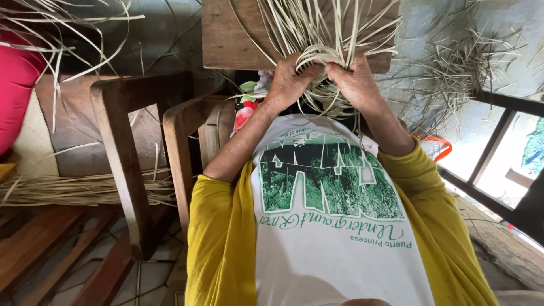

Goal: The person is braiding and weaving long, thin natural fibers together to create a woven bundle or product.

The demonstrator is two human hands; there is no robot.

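**Both hands closed on a bundle of pale strips**

Shirt (334, 238) fills the near field at 6 o'clock: white front with a green print, yellow sleeves on both sides. Only one view, from the head, looking down the chest to the hands.

Left hand (289, 79) at 12 o'clock, just above the shirt's top edge. Fingers curled shut around bent strips (320, 56); knuckles toward the camera. Forearm bare, running down to the yellow sleeve at 8 o'clock.

Right hand (357, 82) just beside the left, the two nearly touching at the fingertips. It too is clenched on the same strips, which arch in a loop between the two grips. Loose ends fan upward and outward toward 12 and 1 o'clock.

Strips lie over a wooden board (226, 39) at 12 o'clock, brown and flat, its left part bare. Below the hands, more strips hang down against a patch of flowered cloth (249, 102).

Chair (130, 158) at 9 o'clock: dark wood, curved arm and back rail, well apart from the hands. A flat sheaf (79, 190) of the same pale strips rests across its seat. Red cloth (14, 90) at the far left edge, 10 o'clock.

Loose pile (459, 79) of strips at 2 o'clock on a pale floor. Dark wooden frame (493, 164) at 3 o'clock. Small orange piece (442, 148) near the right elbow; kind not clear.
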